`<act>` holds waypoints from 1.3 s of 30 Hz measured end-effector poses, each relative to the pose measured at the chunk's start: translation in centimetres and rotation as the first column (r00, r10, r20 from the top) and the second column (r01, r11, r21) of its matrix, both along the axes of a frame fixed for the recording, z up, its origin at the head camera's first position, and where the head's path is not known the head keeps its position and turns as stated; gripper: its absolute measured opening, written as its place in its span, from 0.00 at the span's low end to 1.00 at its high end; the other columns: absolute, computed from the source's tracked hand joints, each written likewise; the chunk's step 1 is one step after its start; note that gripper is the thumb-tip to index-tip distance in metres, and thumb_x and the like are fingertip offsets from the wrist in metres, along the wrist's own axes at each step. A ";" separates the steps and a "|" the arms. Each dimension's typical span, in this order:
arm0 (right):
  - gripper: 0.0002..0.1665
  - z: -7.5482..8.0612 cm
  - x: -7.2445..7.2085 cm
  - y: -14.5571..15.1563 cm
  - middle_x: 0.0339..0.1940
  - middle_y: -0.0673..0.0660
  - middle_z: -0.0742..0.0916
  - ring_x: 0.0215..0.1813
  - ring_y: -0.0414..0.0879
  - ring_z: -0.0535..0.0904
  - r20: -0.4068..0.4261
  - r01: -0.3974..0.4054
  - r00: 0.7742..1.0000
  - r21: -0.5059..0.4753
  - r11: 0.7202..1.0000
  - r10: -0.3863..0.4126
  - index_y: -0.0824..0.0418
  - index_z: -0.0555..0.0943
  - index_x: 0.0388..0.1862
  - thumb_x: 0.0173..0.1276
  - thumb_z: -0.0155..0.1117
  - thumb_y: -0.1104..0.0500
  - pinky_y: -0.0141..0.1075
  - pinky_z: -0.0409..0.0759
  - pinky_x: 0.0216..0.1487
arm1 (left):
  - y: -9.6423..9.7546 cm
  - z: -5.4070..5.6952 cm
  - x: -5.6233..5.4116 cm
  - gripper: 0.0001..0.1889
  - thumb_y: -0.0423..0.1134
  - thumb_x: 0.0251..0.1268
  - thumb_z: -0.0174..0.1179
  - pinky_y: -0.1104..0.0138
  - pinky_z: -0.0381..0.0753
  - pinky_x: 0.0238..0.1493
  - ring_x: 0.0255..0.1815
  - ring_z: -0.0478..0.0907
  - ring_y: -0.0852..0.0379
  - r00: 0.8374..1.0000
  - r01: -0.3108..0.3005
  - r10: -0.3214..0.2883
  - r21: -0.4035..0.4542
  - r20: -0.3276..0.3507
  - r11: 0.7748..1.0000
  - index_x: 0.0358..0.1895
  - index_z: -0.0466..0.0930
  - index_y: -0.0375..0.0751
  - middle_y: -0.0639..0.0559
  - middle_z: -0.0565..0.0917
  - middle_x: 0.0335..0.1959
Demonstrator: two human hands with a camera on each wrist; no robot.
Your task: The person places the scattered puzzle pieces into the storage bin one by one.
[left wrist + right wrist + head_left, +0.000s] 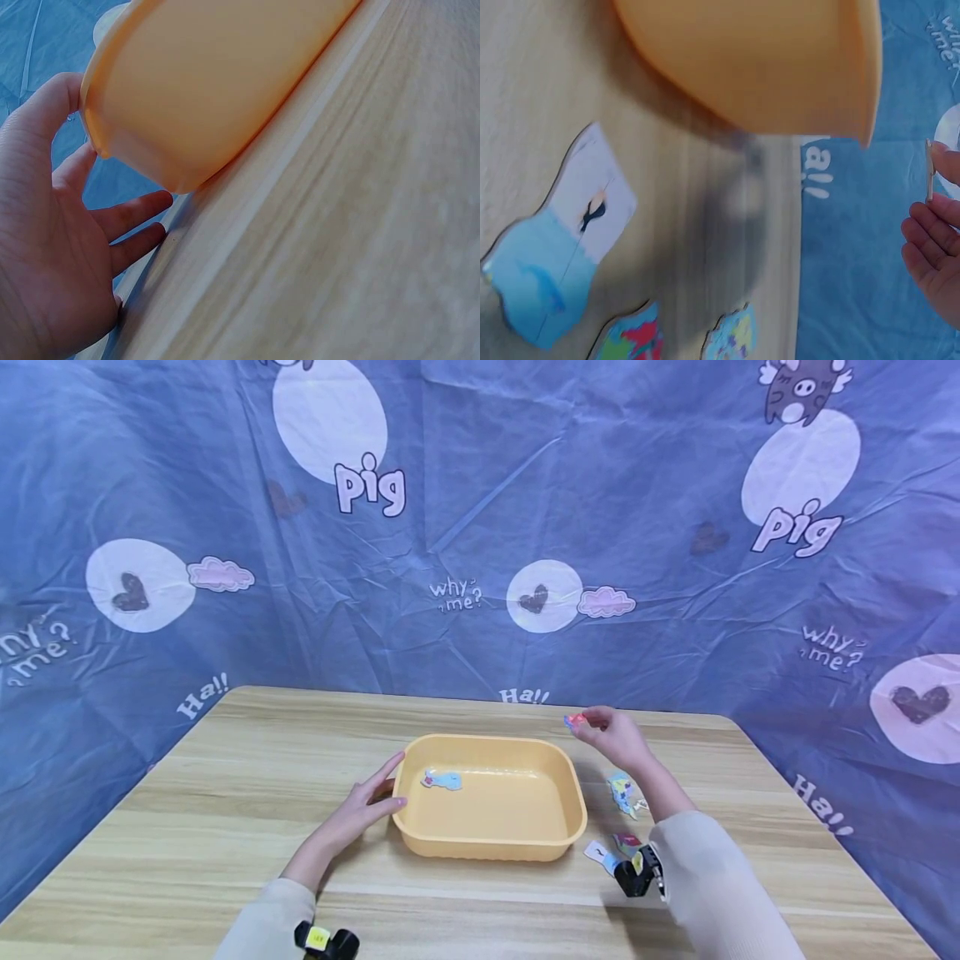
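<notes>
A shallow yellow-orange plastic bin [491, 850] stands on the wooden table. My left hand [358, 810] grips its left rim; in the left wrist view the thumb and index finger [77, 166] reach over the edge, while other fingers extend outside below it. Inside the bin lies a light-blue flat piece [442, 780] with a red spot. Beyond the bin's right back corner, my right hand [617, 739] pinches a small red and blue puzzle piece [574, 721] between thumb and fingertips, raised above the table. The right wrist view shows this piece edge-on, as a thin slab.
Several flat printed pieces lie right of the bin: a white and blue one [562, 236], a red and green one [634, 334], and a blue and yellow one [621, 793]. A blue patterned cloth [465, 527] hangs behind the table's back edge.
</notes>
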State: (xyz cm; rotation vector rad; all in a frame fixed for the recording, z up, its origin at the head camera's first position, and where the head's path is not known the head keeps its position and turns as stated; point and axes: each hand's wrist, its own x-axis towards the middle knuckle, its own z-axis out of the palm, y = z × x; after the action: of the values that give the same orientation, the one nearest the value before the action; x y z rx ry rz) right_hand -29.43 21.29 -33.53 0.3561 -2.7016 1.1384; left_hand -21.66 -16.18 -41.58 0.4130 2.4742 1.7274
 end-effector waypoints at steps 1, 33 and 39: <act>0.23 0.1 0.0 -0.2 0.41 0.68 0.79 0.44 0.58 0.72 -0.008 -0.005 1.000 -0.001 1.000 0.005 0.74 0.73 0.46 0.55 0.61 0.59 0.46 0.71 0.43 | 0.0 0.3 0.1 0.34 0.41 0.58 0.53 0.49 0.20 0.56 0.59 0.59 0.45 1.000 0.001 -0.001 0.005 0.003 1.000 0.67 0.48 0.54 0.38 0.68 0.55; 0.20 0.8 1.1 -7.5 0.38 0.63 0.81 0.43 0.55 0.74 -0.087 -0.210 0.976 -0.154 0.965 0.199 0.73 0.76 0.42 0.51 0.65 0.63 0.45 0.69 0.47 | 0.0 -0.2 -0.4 0.33 0.41 0.58 0.53 0.49 0.20 0.56 0.58 0.60 0.45 1.000 0.003 -0.003 0.005 -0.019 1.000 0.66 0.49 0.55 0.37 0.66 0.56; 0.18 0.2 1.4 -8.6 0.38 0.63 0.81 0.44 0.55 0.74 -0.094 -0.260 0.964 -0.157 0.953 0.247 0.72 0.77 0.40 0.51 0.65 0.63 0.45 0.69 0.48 | 0.1 0.0 -0.3 0.33 0.40 0.58 0.53 0.48 0.23 0.57 0.59 0.60 0.46 1.000 0.012 -0.012 0.015 -0.008 1.000 0.67 0.49 0.53 0.37 0.66 0.57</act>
State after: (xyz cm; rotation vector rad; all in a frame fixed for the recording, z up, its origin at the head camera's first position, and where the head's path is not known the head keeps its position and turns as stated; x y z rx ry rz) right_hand -28.08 12.71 -33.30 0.7193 -2.5261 1.3804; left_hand -21.91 -16.13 -41.57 0.4357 2.4601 1.7442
